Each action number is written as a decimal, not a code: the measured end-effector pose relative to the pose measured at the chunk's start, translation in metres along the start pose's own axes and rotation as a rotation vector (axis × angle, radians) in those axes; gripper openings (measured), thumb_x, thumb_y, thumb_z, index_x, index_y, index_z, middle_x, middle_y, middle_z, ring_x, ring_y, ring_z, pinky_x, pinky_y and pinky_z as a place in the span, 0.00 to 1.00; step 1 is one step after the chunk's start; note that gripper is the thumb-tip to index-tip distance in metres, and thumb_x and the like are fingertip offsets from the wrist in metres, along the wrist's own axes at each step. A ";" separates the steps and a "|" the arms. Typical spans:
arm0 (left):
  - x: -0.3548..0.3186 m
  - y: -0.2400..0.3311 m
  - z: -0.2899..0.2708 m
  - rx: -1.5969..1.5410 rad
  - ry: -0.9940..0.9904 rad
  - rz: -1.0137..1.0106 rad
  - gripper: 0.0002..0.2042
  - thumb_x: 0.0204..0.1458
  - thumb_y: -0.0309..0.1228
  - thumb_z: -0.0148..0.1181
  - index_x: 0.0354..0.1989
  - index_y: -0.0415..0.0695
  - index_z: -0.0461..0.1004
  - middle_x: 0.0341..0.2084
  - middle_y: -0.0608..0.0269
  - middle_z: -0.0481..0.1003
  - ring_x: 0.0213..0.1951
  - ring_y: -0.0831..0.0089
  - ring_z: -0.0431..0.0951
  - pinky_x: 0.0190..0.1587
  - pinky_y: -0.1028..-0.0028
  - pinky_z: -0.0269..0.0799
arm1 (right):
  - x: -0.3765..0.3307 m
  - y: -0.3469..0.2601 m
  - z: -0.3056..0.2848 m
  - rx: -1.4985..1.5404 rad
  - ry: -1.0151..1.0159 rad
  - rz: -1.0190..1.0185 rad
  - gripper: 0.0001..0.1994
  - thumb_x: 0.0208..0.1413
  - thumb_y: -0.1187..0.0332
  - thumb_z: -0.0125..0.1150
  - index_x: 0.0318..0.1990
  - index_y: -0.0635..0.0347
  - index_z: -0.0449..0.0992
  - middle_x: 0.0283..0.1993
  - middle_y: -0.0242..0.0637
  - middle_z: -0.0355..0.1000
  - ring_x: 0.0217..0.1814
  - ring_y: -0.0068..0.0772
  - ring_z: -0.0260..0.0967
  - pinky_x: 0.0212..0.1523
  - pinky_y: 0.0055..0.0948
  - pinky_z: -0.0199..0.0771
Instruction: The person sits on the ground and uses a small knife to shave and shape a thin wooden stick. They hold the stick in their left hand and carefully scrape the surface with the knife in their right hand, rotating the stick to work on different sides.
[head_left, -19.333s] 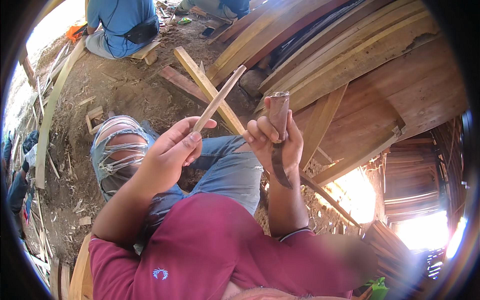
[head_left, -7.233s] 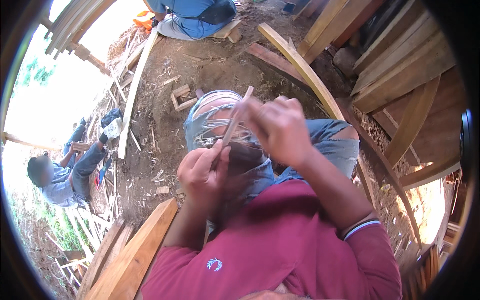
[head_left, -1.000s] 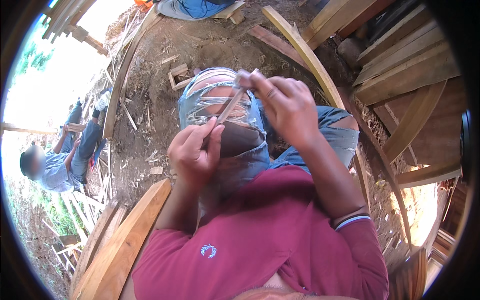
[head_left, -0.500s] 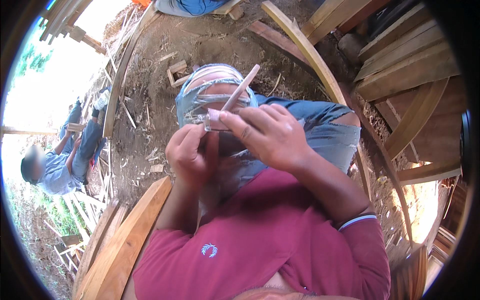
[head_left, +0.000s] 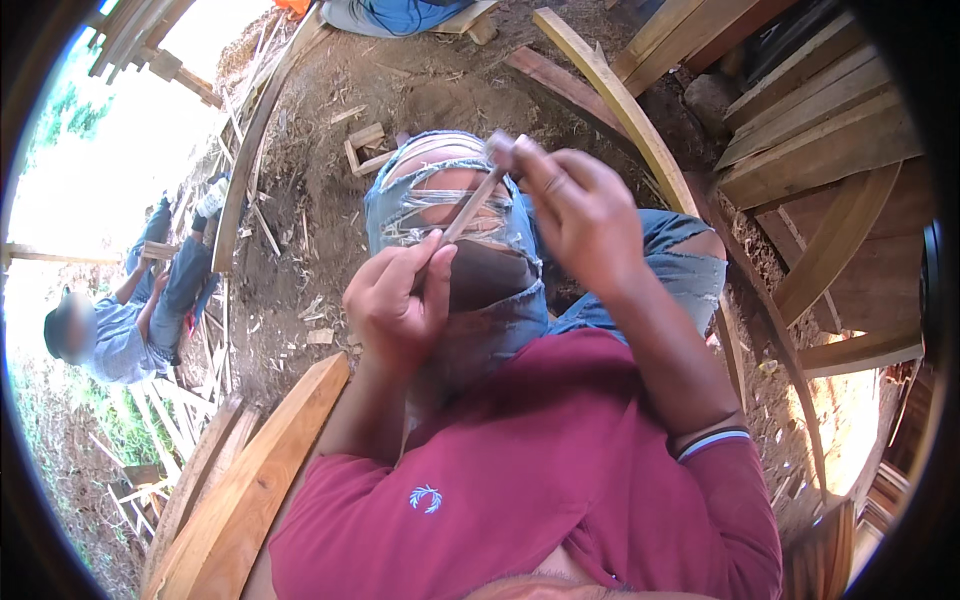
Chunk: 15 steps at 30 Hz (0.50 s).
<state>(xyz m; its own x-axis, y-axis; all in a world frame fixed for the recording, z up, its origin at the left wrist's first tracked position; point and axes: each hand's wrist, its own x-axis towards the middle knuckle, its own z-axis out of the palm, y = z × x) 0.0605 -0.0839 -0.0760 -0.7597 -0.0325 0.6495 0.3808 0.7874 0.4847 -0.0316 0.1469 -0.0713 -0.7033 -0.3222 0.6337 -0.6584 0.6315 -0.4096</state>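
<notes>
While you sit with your knees drawn up, your left hand (head_left: 395, 300) closes around the lower end of a thin wooden stick (head_left: 468, 207), thumb and fingers wrapped tight on it. The stick slants up and to the right, across your torn blue jeans (head_left: 440, 215). Your right hand (head_left: 580, 215) meets the stick's upper end, fingers curled in and pinched at the tip; whether it also holds a small tool there you cannot tell, as the spot is blurred. Both hands sit close together above your left knee, which shows through the rips in the jeans. Something dark lies on your lap just under the left hand, too unclear to name.

Your red shirt (head_left: 540, 480) fills the lower middle, with a striped cuff at the right wrist. A pale wooden plank (head_left: 265, 470) runs along your left side, from the lower left edge up toward your elbow. Curved wooden beams (head_left: 620, 100) lie on the dirt ground (head_left: 320, 220) beyond your right knee, with stacked boards (head_left: 810, 110) at the upper right. Wood scraps litter the dirt. Another person (head_left: 130, 320) in a grey shirt and jeans sits at the far left, well apart from you.
</notes>
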 end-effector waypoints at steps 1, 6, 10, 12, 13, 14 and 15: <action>0.001 -0.001 0.001 -0.001 0.008 0.004 0.07 0.59 0.27 0.79 0.44 0.41 0.90 0.27 0.55 0.84 0.27 0.59 0.85 0.31 0.64 0.80 | -0.003 -0.012 0.001 0.048 0.010 -0.060 0.23 0.63 0.72 0.70 0.66 0.46 0.84 0.39 0.37 0.81 0.40 0.43 0.82 0.43 0.42 0.83; -0.001 0.001 0.000 0.014 -0.001 -0.008 0.07 0.59 0.28 0.79 0.44 0.41 0.90 0.27 0.55 0.84 0.27 0.60 0.85 0.31 0.65 0.79 | -0.009 -0.001 0.005 0.070 -0.015 -0.114 0.23 0.64 0.70 0.68 0.67 0.41 0.83 0.37 0.36 0.80 0.39 0.43 0.82 0.43 0.43 0.82; 0.002 0.002 -0.001 0.020 -0.002 0.000 0.07 0.60 0.28 0.79 0.44 0.40 0.90 0.27 0.55 0.84 0.27 0.59 0.85 0.31 0.65 0.79 | -0.004 0.034 0.005 -0.032 0.103 0.114 0.22 0.65 0.70 0.74 0.66 0.50 0.85 0.41 0.42 0.83 0.38 0.50 0.82 0.40 0.46 0.83; 0.000 0.002 -0.001 0.009 -0.006 -0.014 0.07 0.59 0.28 0.79 0.44 0.40 0.90 0.27 0.54 0.84 0.27 0.59 0.85 0.31 0.65 0.79 | -0.005 0.032 0.002 0.021 0.132 0.141 0.22 0.66 0.70 0.73 0.67 0.50 0.85 0.42 0.43 0.84 0.38 0.50 0.83 0.40 0.46 0.83; 0.000 0.002 -0.002 0.004 -0.008 -0.021 0.07 0.59 0.28 0.79 0.44 0.41 0.90 0.27 0.54 0.84 0.27 0.59 0.85 0.31 0.65 0.79 | -0.005 0.031 0.000 0.047 0.147 0.154 0.22 0.66 0.70 0.73 0.67 0.51 0.85 0.43 0.43 0.84 0.38 0.50 0.83 0.40 0.46 0.83; 0.000 0.002 -0.002 0.001 -0.008 -0.023 0.07 0.59 0.28 0.79 0.44 0.41 0.90 0.27 0.54 0.84 0.27 0.59 0.85 0.31 0.65 0.79 | -0.005 0.027 -0.002 0.069 0.152 0.127 0.22 0.66 0.70 0.73 0.67 0.50 0.85 0.43 0.43 0.84 0.39 0.49 0.82 0.41 0.46 0.83; 0.000 0.002 -0.001 -0.002 -0.007 -0.025 0.08 0.59 0.28 0.79 0.44 0.41 0.91 0.27 0.54 0.84 0.27 0.59 0.85 0.31 0.65 0.79 | -0.007 0.020 -0.003 0.091 0.157 0.099 0.22 0.66 0.70 0.73 0.67 0.50 0.85 0.43 0.42 0.84 0.39 0.49 0.82 0.41 0.46 0.83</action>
<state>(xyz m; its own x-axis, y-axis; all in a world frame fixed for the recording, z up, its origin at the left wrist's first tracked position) 0.0621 -0.0827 -0.0740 -0.7729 -0.0476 0.6328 0.3626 0.7852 0.5019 -0.0393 0.1639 -0.0815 -0.7199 -0.1435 0.6791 -0.6148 0.5858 -0.5280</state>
